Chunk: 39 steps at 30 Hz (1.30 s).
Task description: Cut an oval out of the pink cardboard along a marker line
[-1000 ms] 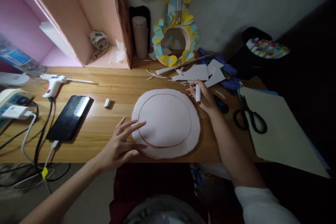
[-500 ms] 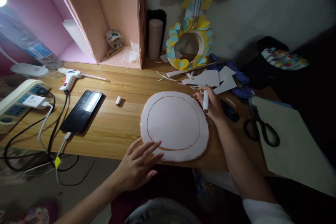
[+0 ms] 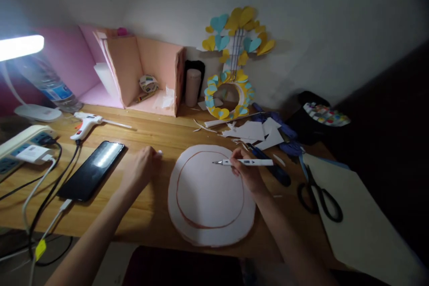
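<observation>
My right hand (image 3: pixel 246 170) grips a white marker (image 3: pixel 263 162), held level above the white disc with its tip pointing left. The white disc (image 3: pixel 211 187), roughly round, lies on the desk; a brown-orange ring is drawn inside its rim and its edge is brownish. Left of the disc, my left hand (image 3: pixel 144 165) has its fingers closed around the small white marker cap (image 3: pixel 160 153). Only the cap's end shows; the rest is hidden by the fingers.
Left are a black phone (image 3: pixel 92 172), a glue gun (image 3: pixel 87 126) and a power strip (image 3: pixel 25 143) with cables. Paper scraps (image 3: pixel 248 130) lie behind the disc, near a heart-decorated paper guitar (image 3: pixel 211 100). Right are scissors (image 3: pixel 317 192) on pale sheets (image 3: pixel 365 214).
My left hand has left the disc's edge and closed on the cap. My right hand has turned the marker level, tip to the left, over the disc. The view has tilted up.
</observation>
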Motion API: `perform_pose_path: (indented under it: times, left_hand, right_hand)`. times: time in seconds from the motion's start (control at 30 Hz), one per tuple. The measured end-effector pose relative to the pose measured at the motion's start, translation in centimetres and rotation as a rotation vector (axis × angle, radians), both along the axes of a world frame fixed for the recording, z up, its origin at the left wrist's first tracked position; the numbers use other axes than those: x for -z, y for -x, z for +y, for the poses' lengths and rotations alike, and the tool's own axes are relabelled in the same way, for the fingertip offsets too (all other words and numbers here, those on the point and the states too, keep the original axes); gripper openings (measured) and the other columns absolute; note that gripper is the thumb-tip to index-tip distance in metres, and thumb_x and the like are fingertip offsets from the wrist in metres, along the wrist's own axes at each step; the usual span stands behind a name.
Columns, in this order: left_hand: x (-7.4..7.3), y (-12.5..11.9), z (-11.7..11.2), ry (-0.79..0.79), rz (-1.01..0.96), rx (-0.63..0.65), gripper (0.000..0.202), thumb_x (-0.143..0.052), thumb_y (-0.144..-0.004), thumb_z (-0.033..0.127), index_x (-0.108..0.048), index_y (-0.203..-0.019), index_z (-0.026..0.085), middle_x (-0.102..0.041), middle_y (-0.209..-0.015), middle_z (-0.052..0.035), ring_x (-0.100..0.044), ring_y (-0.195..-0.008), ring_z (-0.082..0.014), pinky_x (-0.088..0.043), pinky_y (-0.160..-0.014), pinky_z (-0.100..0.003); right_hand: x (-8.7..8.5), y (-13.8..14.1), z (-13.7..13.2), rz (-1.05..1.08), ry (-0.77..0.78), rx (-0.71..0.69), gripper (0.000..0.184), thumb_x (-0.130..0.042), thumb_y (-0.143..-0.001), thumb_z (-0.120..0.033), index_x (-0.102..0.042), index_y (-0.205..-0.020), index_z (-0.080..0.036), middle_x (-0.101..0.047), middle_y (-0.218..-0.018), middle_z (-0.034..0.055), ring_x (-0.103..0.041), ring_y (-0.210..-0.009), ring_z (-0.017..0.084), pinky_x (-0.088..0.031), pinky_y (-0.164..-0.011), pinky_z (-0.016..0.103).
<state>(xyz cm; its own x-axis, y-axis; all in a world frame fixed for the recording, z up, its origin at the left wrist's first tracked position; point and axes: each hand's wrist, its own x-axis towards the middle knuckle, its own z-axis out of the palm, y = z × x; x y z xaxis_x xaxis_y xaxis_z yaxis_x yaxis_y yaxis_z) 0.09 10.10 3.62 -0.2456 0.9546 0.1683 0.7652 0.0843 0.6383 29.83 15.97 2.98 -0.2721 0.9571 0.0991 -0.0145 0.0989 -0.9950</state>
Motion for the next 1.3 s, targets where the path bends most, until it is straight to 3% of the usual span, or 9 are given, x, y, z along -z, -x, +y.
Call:
perform_pose_path:
  times: [0.1, 0.23, 0.6, 0.77, 0.87, 0.97, 1.07, 1.17, 1.3]
  left_hand:
    - [-0.6, -3.6, -1.5, 0.094, -0.165, 0.217, 0.019, -0.050, -0.087, 0.040, -0.054, -0.083, 0.021, -0.065, -0.079, -0.0005, -0.060, -0.070, -0.0165, -0.045, -0.062, -0.028]
    - [-1.4, -7.6, -3.4, 0.093, -0.294, 0.325, 0.015, -0.053, -0.087, 0.036, -0.054, -0.089, 0.021, -0.066, -0.083, 0.0005, -0.060, -0.073, -0.0141, -0.045, -0.063, -0.025]
    - [-2.3, -9.7, -6.0, 0.003, -0.185, 0.499, 0.014, -0.048, -0.092, 0.025, -0.061, -0.090, 0.021, -0.062, -0.074, 0.0005, -0.061, -0.065, -0.0122, -0.046, -0.060, -0.021]
    - [-3.0, -10.7, -8.4, -0.370, 0.115, 0.471, 0.017, -0.042, -0.094, 0.023, -0.055, -0.105, 0.018, -0.067, -0.078, -0.0042, -0.063, -0.061, -0.0149, -0.048, -0.055, -0.023]
    - [-2.9, -10.8, -8.4, -0.447, 0.221, 0.503, 0.020, -0.037, -0.095, 0.021, -0.053, -0.107, 0.016, -0.067, -0.075, -0.0047, -0.063, -0.058, -0.0158, -0.049, -0.052, -0.024]
    - [-1.9, -10.6, -7.5, -0.398, 0.190, 0.538, 0.020, -0.037, -0.096, 0.022, -0.054, -0.105, 0.017, -0.068, -0.076, -0.0036, -0.064, -0.059, -0.0150, -0.050, -0.052, -0.023]
    - [-0.5, -10.0, -7.3, -0.306, 0.077, 0.510, 0.018, -0.043, -0.094, 0.027, -0.056, -0.105, 0.022, -0.069, -0.082, -0.0020, -0.066, -0.065, -0.0136, -0.052, -0.059, -0.021]
    - [0.5, -9.0, -8.4, -0.210, -0.060, 0.352, 0.022, -0.050, -0.092, 0.028, -0.055, -0.113, 0.025, -0.068, -0.094, -0.0019, -0.067, -0.075, -0.0136, -0.054, -0.068, -0.022]
    - [0.9, -7.4, -10.7, -0.163, -0.125, 0.147, 0.020, -0.048, -0.092, 0.028, -0.055, -0.110, 0.026, -0.065, -0.101, -0.0037, -0.066, -0.083, -0.0151, -0.054, -0.074, -0.025]
  right_hand:
    - [-0.2, 1.2, -1.3, 0.135, 0.150, -0.058, 0.024, -0.061, -0.079, -0.038, -0.044, -0.076, -0.023, -0.037, -0.053, -0.0108, -0.026, -0.039, 0.004, -0.021, -0.035, 0.017]
    - [-1.0, 2.1, -2.7, 0.186, 0.211, -0.120, 0.028, -0.061, -0.079, -0.040, -0.041, -0.072, -0.022, -0.034, -0.050, -0.0113, -0.025, -0.039, 0.004, -0.016, -0.035, 0.015]
    - [-1.0, 3.0, -5.7, 0.146, 0.037, -0.176, 0.034, -0.060, -0.080, -0.039, -0.035, -0.063, -0.023, -0.041, -0.041, -0.0100, -0.034, -0.035, 0.005, -0.027, -0.037, 0.018]
    - [0.2, 3.8, -8.3, 0.248, 0.085, -0.137, 0.041, -0.055, -0.082, -0.046, -0.028, -0.061, -0.023, -0.038, -0.042, -0.0102, -0.029, -0.032, 0.004, -0.022, -0.032, 0.016]
    - [1.3, 4.0, -9.1, 0.300, 0.040, -0.106, 0.041, -0.052, -0.086, -0.044, -0.027, -0.062, -0.023, -0.037, -0.042, -0.0105, -0.026, -0.032, 0.004, -0.021, -0.032, 0.016]
    - [2.0, 4.0, -9.0, 0.235, 0.008, -0.068, 0.037, -0.051, -0.087, -0.042, -0.030, -0.062, -0.023, -0.038, -0.043, -0.0099, -0.028, -0.033, 0.005, -0.024, -0.035, 0.017]
    - [1.8, 3.8, -7.9, 0.129, -0.054, -0.153, 0.034, -0.055, -0.084, -0.040, -0.037, -0.062, -0.022, -0.042, -0.044, -0.0079, -0.035, -0.038, 0.007, -0.029, -0.039, 0.019]
    - [0.6, 2.9, -6.1, 0.051, -0.069, -0.198, 0.031, -0.060, -0.080, -0.042, -0.045, -0.062, -0.021, -0.047, -0.045, -0.0059, -0.040, -0.040, 0.008, -0.031, -0.041, 0.021]
    - [-0.7, 1.8, -3.8, 0.087, 0.043, -0.050, 0.030, -0.055, -0.082, -0.044, -0.047, -0.064, -0.021, -0.047, -0.046, -0.0063, -0.039, -0.038, 0.007, -0.030, -0.038, 0.019]
